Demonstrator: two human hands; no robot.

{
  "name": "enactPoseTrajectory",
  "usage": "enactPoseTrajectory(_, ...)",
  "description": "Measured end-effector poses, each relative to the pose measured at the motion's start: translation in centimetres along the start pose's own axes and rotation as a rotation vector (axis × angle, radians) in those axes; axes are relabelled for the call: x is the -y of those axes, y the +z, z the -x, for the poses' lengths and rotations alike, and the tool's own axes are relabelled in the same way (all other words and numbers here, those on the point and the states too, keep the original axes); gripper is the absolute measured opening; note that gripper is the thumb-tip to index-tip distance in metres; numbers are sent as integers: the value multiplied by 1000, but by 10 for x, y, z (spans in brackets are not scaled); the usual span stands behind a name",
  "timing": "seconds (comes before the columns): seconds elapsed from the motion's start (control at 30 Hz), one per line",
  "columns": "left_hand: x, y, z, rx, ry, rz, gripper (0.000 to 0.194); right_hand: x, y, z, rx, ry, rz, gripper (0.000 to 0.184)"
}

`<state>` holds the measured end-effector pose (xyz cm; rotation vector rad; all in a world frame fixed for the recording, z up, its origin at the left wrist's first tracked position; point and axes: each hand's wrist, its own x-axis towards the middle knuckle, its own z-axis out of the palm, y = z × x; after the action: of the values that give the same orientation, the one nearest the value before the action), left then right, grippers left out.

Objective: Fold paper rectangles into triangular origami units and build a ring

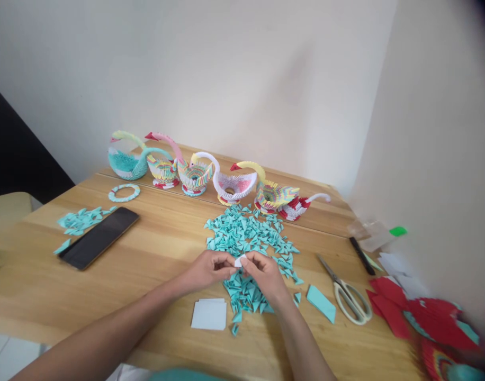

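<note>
Between my two hands is a small piece of white paper [239, 261], pinched from both sides above the pile. My left hand [212, 269] has its thumb and fingers closed on the paper's left side. On the right side, my right hand [264, 271] grips it with thumb and fingertips. How the paper is folded is too small to tell. Beneath and around the hands spreads a heap of turquoise folded paper triangles [242, 230]. A stack of white paper rectangles [209, 314] lies below my left hand. Flat turquoise paper pieces [321, 303] rest right of my right forearm.
Several folded-paper swans [195, 177] line the back of the wooden table [167, 238]. To the left are a phone [101, 238], a paper ring [124, 193] and turquoise pieces [82, 220]. Scissors [348, 296], a black pen-like object [361, 256] and red paper [389, 312] lie right.
</note>
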<state>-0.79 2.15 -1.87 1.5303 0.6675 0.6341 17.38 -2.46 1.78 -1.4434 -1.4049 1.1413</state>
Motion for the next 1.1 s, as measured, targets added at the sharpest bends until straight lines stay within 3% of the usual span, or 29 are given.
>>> enactPoseTrajectory(0.2, -7, 1, 0, -33, 9, -12, 30, -1, -3, 1, -22, 20, -65, 33)
enactPoseTrajectory(0.5, -1, 3, -2, -76, -29, 8, 38, 1, 4, 1, -16, -7, -20, 32)
enactPoseTrajectory(1.1, -7, -1, -1, -62, -51, 64, 38, 0, 1, 2, -6, -79, 78, 24)
